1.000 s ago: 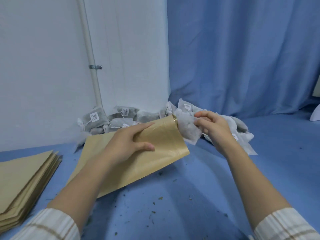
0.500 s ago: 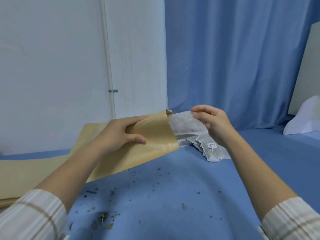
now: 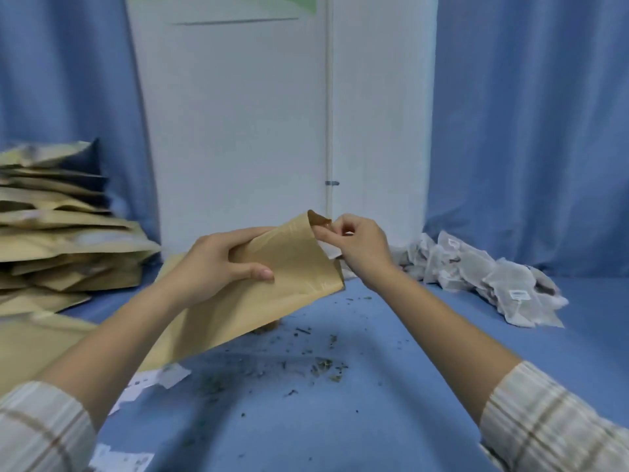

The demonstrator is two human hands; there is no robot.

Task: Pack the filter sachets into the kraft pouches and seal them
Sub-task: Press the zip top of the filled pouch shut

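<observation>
My left hand [image 3: 221, 264] grips a kraft pouch [image 3: 292, 264] near its open mouth and holds it tilted above the blue table. My right hand [image 3: 354, 247] is at the mouth, its fingers pinching a white filter sachet [image 3: 329, 249]. Most of that sachet is inside the pouch; only a small white corner shows below the fingers. A heap of loose filter sachets [image 3: 483, 277] lies on the table to the right.
A tall, untidy pile of kraft pouches [image 3: 58, 233] stands at the left, with flat pouches [image 3: 30, 345] below it. Dried herb crumbs [image 3: 320, 364] and small white paper tags [image 3: 149, 383] litter the blue table [image 3: 340, 420]. A white wall and blue curtains are behind.
The sachet has gone from mostly outside the pouch mouth to almost fully inside. My view has swung left, so the pile of pouches is now in sight and the sachet heap sits further right.
</observation>
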